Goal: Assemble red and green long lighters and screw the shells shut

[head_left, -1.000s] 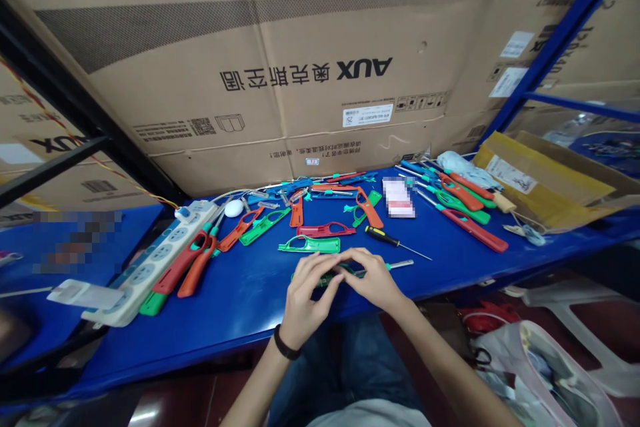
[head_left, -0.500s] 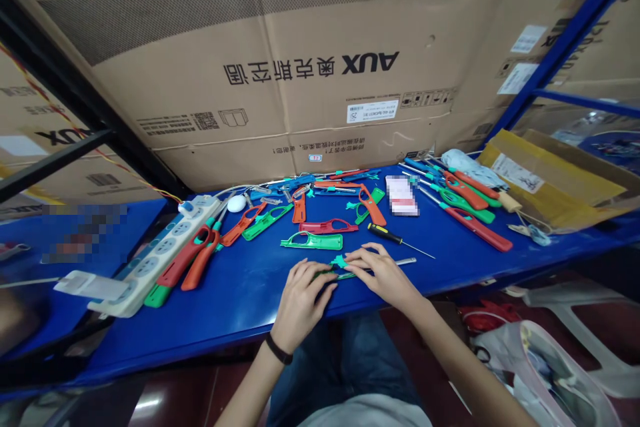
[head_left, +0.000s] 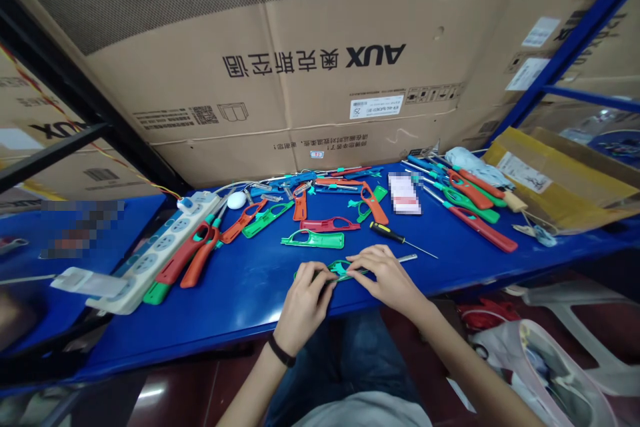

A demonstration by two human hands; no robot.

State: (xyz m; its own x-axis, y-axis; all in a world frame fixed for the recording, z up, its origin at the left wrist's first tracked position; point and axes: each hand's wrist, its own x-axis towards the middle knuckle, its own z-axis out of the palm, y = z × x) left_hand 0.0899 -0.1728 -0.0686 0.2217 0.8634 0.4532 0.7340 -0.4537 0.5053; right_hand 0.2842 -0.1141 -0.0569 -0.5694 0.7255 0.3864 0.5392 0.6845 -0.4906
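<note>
A green lighter half-shell (head_left: 341, 263) lies low over the table's front edge, with a metal tube (head_left: 407, 258) running out to the right. My left hand (head_left: 307, 300) is closed on its handle end and covers much of it. A small teal trigger (head_left: 339, 269) sits at the shell's loop, between my hands. My right hand (head_left: 383, 273) pinches at the trigger's right side, its fingertips partly hiding the tube. Just beyond lie an empty-looking green half-shell (head_left: 320, 240), a red half-shell (head_left: 330, 223) and a yellow-and-black screwdriver (head_left: 387, 232).
At left, red and orange lighters (head_left: 183, 257) lean by a white power strip (head_left: 163, 247). Several assembled lighters (head_left: 473, 203) are piled at right, near a yellow-taped box (head_left: 555, 180). Orange and blue parts line the back, before a large carton (head_left: 300, 13).
The teal trigger, earlier raised above the shell at my right fingertips, is now lower, at the shell's loop. More of the green shell shows. The view has shifted slightly.
</note>
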